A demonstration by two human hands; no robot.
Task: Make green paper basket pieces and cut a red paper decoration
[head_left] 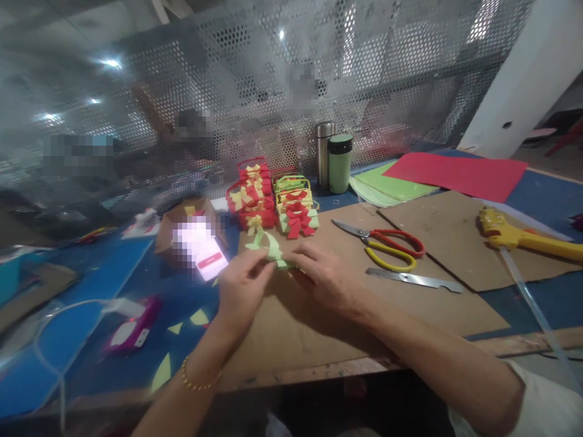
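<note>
My left hand (pixel 243 285) and my right hand (pixel 321 276) meet over a brown cardboard sheet (pixel 291 328). Both pinch a light green paper strip piece (pixel 273 247) that curls up between them. The fingers of each hand are closed on the paper. Just behind it stand two stacks of small paper baskets with bows, a red stack (pixel 252 194) and a green stack (pixel 296 206).
Scissors with red and yellow handles (pixel 387 243) and a metal ruler (pixel 412 279) lie right of my hands. A yellow glue gun (pixel 523 235), red paper (pixel 460 173), green paper (pixel 387 185), a steel flask (pixel 324 152) and green cup (pixel 340 162) sit farther back. A lit phone (pixel 203 247) is left.
</note>
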